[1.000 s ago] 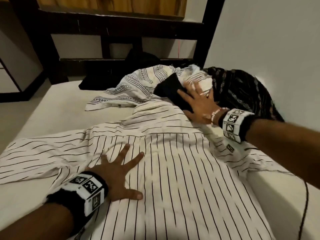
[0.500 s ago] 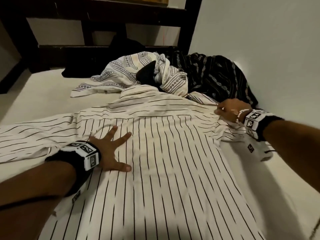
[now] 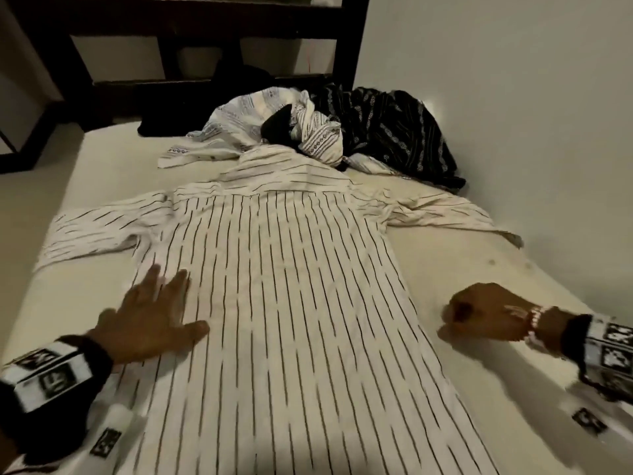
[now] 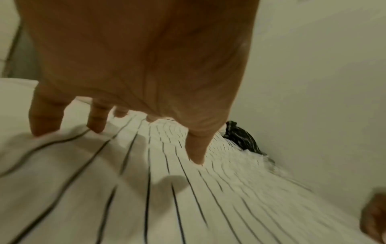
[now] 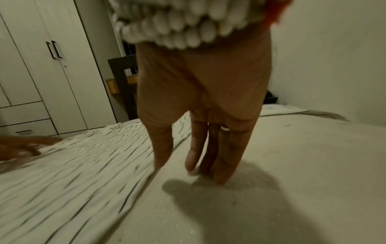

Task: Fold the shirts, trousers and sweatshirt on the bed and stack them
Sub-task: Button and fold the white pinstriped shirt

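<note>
While the left hand presses flat on the striped shirt spread back-up on the bed, the right hand, fingers straight and empty, nears its side edge. Thin, limp cotton; best pinched at that seam. Unfolded clothes lie beyond.

A white shirt with thin black vertical stripes was seen under the left hand and just left of the right hand. Beyond both hands, a white garment printed with bands of small dark motifs was seen, with a plain black piece on it. To its right, a black garment patterned in pale chain-like stripes was seen. Cream bedding was seen under the right hand. A bracelet of white beads was seen on the right wrist. Black bands with black-and-white square markers were seen on both wrists.
</note>
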